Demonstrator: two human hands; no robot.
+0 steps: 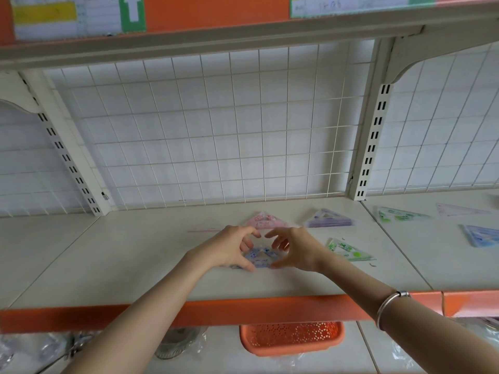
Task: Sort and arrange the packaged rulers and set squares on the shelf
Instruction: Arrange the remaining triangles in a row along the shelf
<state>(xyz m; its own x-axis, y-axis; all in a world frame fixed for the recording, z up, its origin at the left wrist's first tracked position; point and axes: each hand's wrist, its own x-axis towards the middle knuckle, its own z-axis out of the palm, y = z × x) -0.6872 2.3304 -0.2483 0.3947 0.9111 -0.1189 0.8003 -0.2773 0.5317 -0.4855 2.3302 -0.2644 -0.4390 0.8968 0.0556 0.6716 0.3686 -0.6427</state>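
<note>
Squaring up the blue packet (259, 258)

The left hand (232, 247) and right hand (295, 251) pinch it by its slanted edges, flat on the shelf (129, 265). It looks light and stiff, with a slippery wrapper, so the edges seem the surest hold. A pink packet (266, 221) lies just behind the blue packet.

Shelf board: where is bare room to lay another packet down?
Bare: the white shelf board left of the left hand, and the strip along its orange front edge. Crowded: behind and right of the right hand: pink set-square packet, purple set-square packet, green set-square packet.
</note>
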